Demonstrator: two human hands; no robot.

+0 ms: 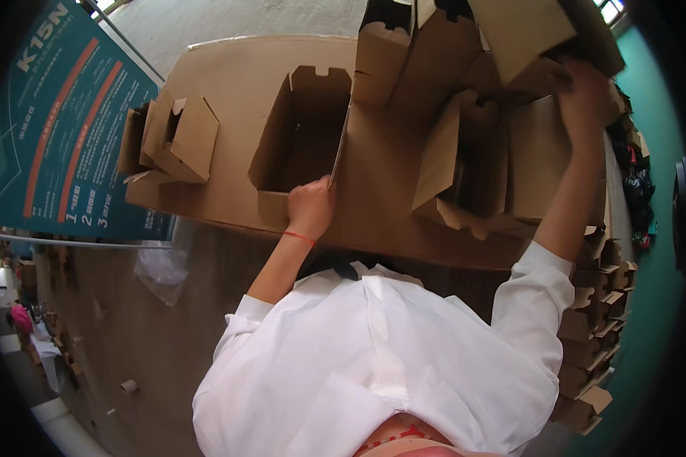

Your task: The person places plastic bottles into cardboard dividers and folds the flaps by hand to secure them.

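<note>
An open brown cardboard box (312,114) stands on the cardboard-covered table in front of me, a notched tab on its far edge. My left hand (312,206) grips its near right corner with fingers curled over the wall. At the far right my right hand (585,95) reaches up to another cardboard box (526,34), which is tilted. Its fingers are partly hidden at that box's edge, so I cannot tell how firmly they hold. Below it, near my right forearm, sits an open box (465,164) with raised flaps.
Small folded boxes (183,137) stand at the table's left end. More upright boxes (404,53) crowd the far right. A teal printed banner (76,129) stands at left. Stacked cardboard pieces (591,320) lie right of me, and a clear plastic bag (161,270) is below the table's left side.
</note>
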